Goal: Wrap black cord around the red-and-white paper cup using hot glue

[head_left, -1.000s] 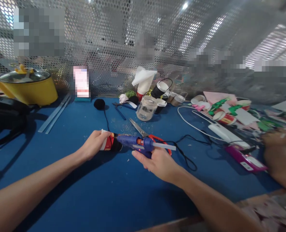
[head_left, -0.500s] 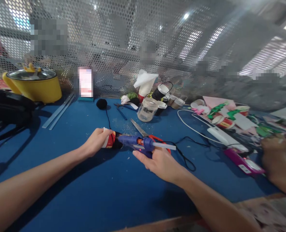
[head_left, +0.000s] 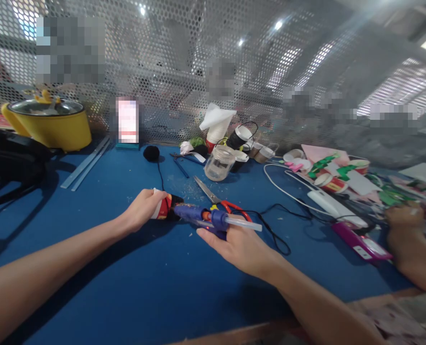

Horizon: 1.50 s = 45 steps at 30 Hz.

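Head view. Left hand (head_left: 143, 209): fingers gripping the near end of a red-and-white cup (head_left: 164, 206), thumb on top by the white rim. Cup lies sideways above the middle of the desk (head_left: 184, 282); whether it touches the surface, cannot tell. Its far end is dark with black yarn; a strand runs back to a yarn ball (head_left: 151, 153).

Right hand (head_left: 247, 247): fingers wrapped round the handle of a blue glue gun (head_left: 191, 211), small red light showing. Nozzle points left, right up by the cup's dark end; contact cannot be told. Clear glue stick (head_left: 243, 222) juts from the gun's rear.

Scissors (head_left: 209, 190), red-handled, lie just behind the gun, partly covered by it. Beyond them, a clear jar (head_left: 219, 164). Back left: yellow pot (head_left: 58, 128), two clear strips (head_left: 83, 167), a lit phone (head_left: 127, 120), upright. Right: purple power strip (head_left: 360, 242); near it, another person's hand (head_left: 407, 218) at the desk's right side, its hold unclear.
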{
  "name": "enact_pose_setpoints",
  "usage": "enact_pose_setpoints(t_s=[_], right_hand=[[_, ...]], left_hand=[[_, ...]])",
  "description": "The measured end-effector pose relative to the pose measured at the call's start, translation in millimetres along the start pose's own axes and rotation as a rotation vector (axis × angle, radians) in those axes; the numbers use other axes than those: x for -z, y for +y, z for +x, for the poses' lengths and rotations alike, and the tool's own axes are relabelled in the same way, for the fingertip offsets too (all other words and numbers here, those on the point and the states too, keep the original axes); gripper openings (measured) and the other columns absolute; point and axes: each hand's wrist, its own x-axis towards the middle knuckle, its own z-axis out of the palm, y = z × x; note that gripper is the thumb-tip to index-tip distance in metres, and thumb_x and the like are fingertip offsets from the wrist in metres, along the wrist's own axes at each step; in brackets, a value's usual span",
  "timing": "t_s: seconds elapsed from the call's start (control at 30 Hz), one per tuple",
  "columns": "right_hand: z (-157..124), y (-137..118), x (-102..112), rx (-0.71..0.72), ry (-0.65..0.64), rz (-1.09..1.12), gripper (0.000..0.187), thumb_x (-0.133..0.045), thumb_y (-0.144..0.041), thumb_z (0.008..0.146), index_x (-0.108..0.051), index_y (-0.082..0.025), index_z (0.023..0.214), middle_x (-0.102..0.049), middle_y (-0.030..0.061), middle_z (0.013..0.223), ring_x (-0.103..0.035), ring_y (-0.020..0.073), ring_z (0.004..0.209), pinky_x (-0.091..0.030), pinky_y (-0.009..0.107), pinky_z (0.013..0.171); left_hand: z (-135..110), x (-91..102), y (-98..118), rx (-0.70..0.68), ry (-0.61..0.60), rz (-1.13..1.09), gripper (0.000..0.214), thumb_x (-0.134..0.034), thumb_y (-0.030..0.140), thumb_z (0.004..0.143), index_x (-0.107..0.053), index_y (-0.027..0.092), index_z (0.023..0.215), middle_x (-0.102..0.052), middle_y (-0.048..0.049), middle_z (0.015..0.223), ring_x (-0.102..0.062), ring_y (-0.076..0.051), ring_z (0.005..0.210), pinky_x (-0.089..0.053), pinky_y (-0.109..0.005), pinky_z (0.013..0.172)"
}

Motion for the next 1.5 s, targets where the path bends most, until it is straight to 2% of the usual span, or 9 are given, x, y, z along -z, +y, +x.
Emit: enact_pose_setpoints(t_s=[0.4, 0.53, 0.73, 1.0, 1.2, 1.37, 1.5], right_hand=[[-1.7, -0.5, -2.8, -0.005, 0.027, 0.012, 0.019, -0.042, -0.034, 0.075, -0.053, -0.019, 0.074, -0.057, 0.0027, 0.069, -0.053, 0.0147, 0.061, -0.040, 0.024, 0.055], [0.4, 0.4, -2.1, -0.015, 0.059, 0.018, 0.019, -0.041, -0.034, 0.076, -0.053, -0.018, 0.075, -0.058, 0.0025, 0.070, -0.054, 0.0145, 0.063, -0.040, 0.023, 0.057], [2.6, 3.6, 0.1, -0.025, 0.028, -0.023, 0.026, -0.037, -0.036, 0.078, -0.054, -0.017, 0.080, -0.058, 0.0039, 0.071, -0.054, 0.0160, 0.067, -0.040, 0.025, 0.062], [1.8, 1.3, 5.9, -0.049, -0.029, 0.034, 0.028, -0.036, -0.038, 0.078, -0.055, -0.018, 0.077, -0.056, 0.0023, 0.060, -0.054, 0.0161, 0.061, -0.040, 0.025, 0.057], [4.6, 2.1, 6.5, -0.108, -0.020, 0.125, 0.025, -0.038, -0.036, 0.078, -0.055, -0.019, 0.070, -0.045, -0.0028, 0.041, -0.050, 0.0141, 0.047, -0.039, 0.025, 0.052], [5.7, 4.8, 7.4, -0.110, -0.022, 0.187, 0.026, -0.038, -0.035, 0.078, -0.053, -0.018, 0.066, -0.044, -0.0044, 0.038, -0.048, 0.0120, 0.042, -0.040, 0.025, 0.053], [5.8, 6.1, 9.1, -0.085, -0.021, 0.230, 0.027, -0.039, -0.035, 0.078, -0.053, -0.018, 0.062, -0.045, -0.0039, 0.039, -0.050, 0.0126, 0.045, -0.040, 0.025, 0.054]], left_hand=[[-2.8, -0.8, 3.4, 0.002, -0.019, -0.020, 0.024, -0.040, 0.033, 0.065, -0.050, 0.012, 0.059, -0.044, 0.0021, 0.047, -0.041, -0.011, 0.043, -0.031, -0.022, 0.044], [-5.6, -0.4, 7.0, -0.009, -0.039, 0.047, 0.024, -0.038, 0.033, 0.066, -0.048, 0.013, 0.057, -0.042, 0.0027, 0.046, -0.038, -0.010, 0.042, -0.028, -0.022, 0.043], [-11.0, -0.8, 11.7, -0.050, -0.025, 0.173, 0.026, -0.038, 0.034, 0.067, -0.040, 0.016, 0.048, -0.034, 0.0050, 0.041, -0.029, -0.008, 0.040, -0.021, -0.021, 0.040], [-12.7, -1.2, 13.9, -0.075, -0.049, 0.229, 0.026, -0.035, 0.034, 0.068, -0.039, 0.016, 0.050, -0.031, 0.0052, 0.044, -0.028, -0.008, 0.042, -0.020, -0.021, 0.042], [-15.1, -1.3, 11.9, -0.122, -0.057, 0.311, 0.029, -0.032, 0.035, 0.069, -0.035, 0.017, 0.047, -0.028, 0.0051, 0.044, -0.027, -0.008, 0.043, -0.020, -0.021, 0.042], [-16.4, -1.6, 12.5, -0.165, -0.071, 0.408, 0.029, -0.030, 0.034, 0.071, -0.031, 0.017, 0.047, -0.027, 0.0051, 0.045, -0.026, -0.008, 0.044, -0.020, -0.022, 0.043], [-16.2, -1.0, 12.3, -0.169, -0.074, 0.421, 0.030, -0.029, 0.034, 0.071, -0.030, 0.017, 0.047, -0.026, 0.0051, 0.045, -0.025, -0.008, 0.044, -0.020, -0.022, 0.042]])
